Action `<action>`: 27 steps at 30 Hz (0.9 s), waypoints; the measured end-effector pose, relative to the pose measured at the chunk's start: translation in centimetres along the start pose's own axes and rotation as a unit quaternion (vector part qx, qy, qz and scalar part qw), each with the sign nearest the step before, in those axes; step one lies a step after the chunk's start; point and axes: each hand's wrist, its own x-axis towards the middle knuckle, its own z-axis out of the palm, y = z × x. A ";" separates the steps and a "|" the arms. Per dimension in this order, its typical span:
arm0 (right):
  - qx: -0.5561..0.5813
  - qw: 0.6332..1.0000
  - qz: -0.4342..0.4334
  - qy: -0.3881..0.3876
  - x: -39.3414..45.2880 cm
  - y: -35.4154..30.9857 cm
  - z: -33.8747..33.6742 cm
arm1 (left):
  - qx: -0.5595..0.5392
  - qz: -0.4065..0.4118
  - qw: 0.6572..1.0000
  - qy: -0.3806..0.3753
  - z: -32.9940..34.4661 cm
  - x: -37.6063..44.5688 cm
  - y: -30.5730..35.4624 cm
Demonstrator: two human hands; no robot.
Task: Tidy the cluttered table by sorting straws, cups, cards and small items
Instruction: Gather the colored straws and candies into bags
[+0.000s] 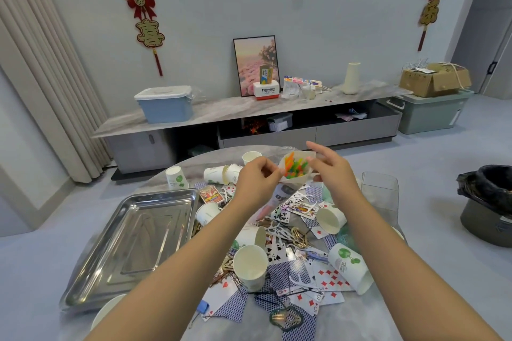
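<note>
Neon orange, green and yellow straws [294, 167] sit bunched inside a clear plastic bag [291, 174] that you hold up over the far middle of the grey marbled round surface [346, 318]. Your left hand [256, 178] pinches the bag's left edge, fingers curled. Your right hand [331, 166] pinches the right edge with thumb and forefinger, other fingers spread. Bag mouth faces you; the straws' long axis runs away from you and down, ends pointing up toward the camera. Straw count: cannot tell, too bunched.

Edges: the surface's far rim curves just behind the bag, floor open beyond it. The rectangular stainless steel tray [133, 241] lies along the left side, its near left corner close to the rim. A clear plastic box [381, 188] stands by the right edge. A black-lined bin [490, 202] stands on the floor, well apart to the right.

White paper cups with green print [250, 266]: ten at least partly in view, most tipped over, one upright near centre; an eleventh rim is cut off at the lower left. Playing cards [329, 277] lie scattered, blue backs and red and black faces mixed, too many overlapping to count. White floss picks [300, 198] and hair clips [286, 317] lie among them.
</note>
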 end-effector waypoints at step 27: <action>0.047 0.988 0.005 -0.147 -3.7 -12.0 11.7 | -0.089 -0.064 0.989 0.096 -17.5 -4.7 2.4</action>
